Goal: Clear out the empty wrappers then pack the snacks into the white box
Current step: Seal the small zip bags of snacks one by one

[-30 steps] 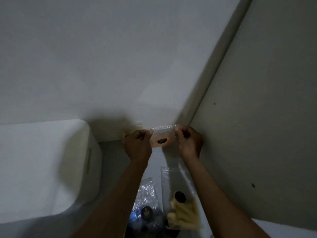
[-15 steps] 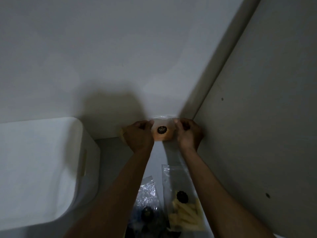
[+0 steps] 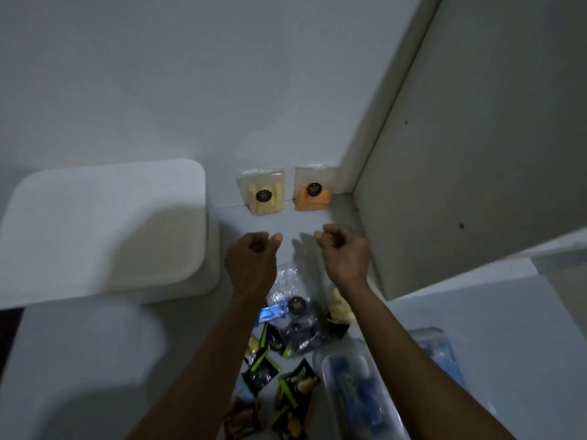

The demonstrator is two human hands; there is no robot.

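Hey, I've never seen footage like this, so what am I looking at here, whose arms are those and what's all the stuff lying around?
There is no machine: a camera on a person's head looks down at their own bare arms. The left hand and right hand are loosely curled and hold nothing. Against the back wall stand two clear snack bags with dark round labels, one with pale yellow sticks, one with orange pieces. A closed white box sits to the left. Nearer the person lies a pile of dark and clear snack packets.
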